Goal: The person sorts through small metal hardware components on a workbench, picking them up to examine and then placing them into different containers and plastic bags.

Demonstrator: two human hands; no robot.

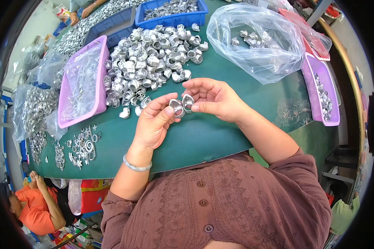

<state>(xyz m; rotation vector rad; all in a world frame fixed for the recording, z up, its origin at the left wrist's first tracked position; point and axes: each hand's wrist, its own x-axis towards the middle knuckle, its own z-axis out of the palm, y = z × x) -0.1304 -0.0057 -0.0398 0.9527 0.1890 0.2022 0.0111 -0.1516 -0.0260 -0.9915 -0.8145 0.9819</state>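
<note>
My left hand (153, 121) pinches a silver-coloured ring (177, 108) between thumb and fingertips. Right beside it, my right hand (217, 99) grips a second silver ring (188, 102) at its edge. The two rings are side by side, close together or touching, just above the green table (195, 143). Both have a wide pointed top and show their hollow inner side. Beyond my hands lies a large heap of chunky silver rings (153, 58), with a few loose ones at its near edge.
A pink basket (102, 83) lined with plastic stands left of the heap; blue trays (174, 20) stand behind it. An open clear bag (257, 70) with several rings lies right, beside a purple basket (332, 112). Small metal pieces (85, 147) lie near left. Other people are nearby.
</note>
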